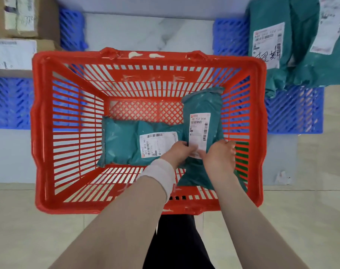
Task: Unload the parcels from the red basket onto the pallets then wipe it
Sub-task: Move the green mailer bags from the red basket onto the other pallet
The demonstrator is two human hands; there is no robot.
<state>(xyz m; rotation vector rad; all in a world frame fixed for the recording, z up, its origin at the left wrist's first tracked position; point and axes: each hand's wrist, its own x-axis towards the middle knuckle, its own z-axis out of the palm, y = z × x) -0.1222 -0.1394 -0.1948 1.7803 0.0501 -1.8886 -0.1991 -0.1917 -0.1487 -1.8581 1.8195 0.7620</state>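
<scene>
With the left hand and the right hand both gripping the lower part of the green parcel, which leans inside the red basket beyond the grip, I fear its smooth bag may slip or its far end catch the wall.

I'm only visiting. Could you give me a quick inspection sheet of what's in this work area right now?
Surface: tiled floor; the red basket stands on it.
Job's things: right parcel and flat parcel inside the basket; more parcels on the right pallet.
Clutter: cardboard boxes on the left pallet.
Hands: left hand and right hand both grip the right parcel.
Cables: nothing seen.
Surroundings: pale marbled slab beyond the basket.
</scene>
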